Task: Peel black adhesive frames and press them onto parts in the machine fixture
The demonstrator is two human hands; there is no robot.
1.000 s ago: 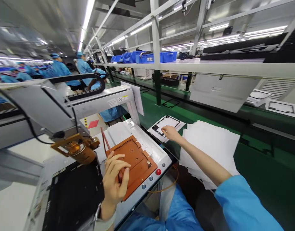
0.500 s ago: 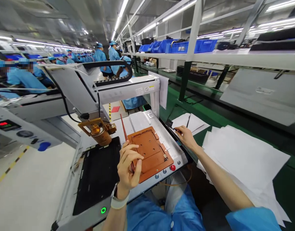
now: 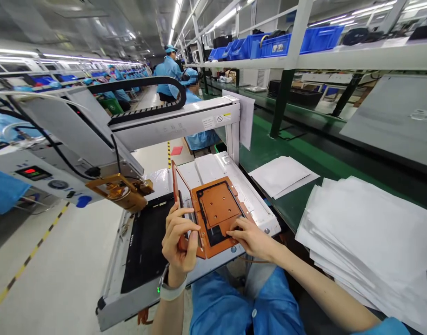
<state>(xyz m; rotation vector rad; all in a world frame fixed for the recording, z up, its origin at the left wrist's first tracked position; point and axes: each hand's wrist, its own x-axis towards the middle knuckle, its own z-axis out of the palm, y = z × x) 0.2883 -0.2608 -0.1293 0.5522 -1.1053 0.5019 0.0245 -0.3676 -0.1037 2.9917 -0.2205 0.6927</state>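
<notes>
A brown fixture plate [image 3: 221, 209] with several small holes lies on the machine's bed. Around its raised middle sits a thin black frame [image 3: 215, 235], wider at the near left corner. My right hand [image 3: 250, 236] is at the near right part of this black frame, its fingers bent and closed together on the edge; the fingertips are partly hidden. My left hand [image 3: 180, 237] grips the brown hinged lid [image 3: 175, 179] of the fixture, which stands tilted up along the plate's left side. Its fingers are curled, with the thumb towards the plate.
A brass-coloured machine head [image 3: 124, 195] hangs over a black plate [image 3: 143, 256] at the left. The gantry beam [image 3: 178, 123] crosses behind. White sheets [image 3: 367, 232] are stacked on the green bench at the right, beside a smaller pile [image 3: 281, 174]. People in blue sit farther back.
My right hand has moved left from the bench to the fixture, and the black frame now lies in it. My left hand still holds the lid up. The view has shifted.
</notes>
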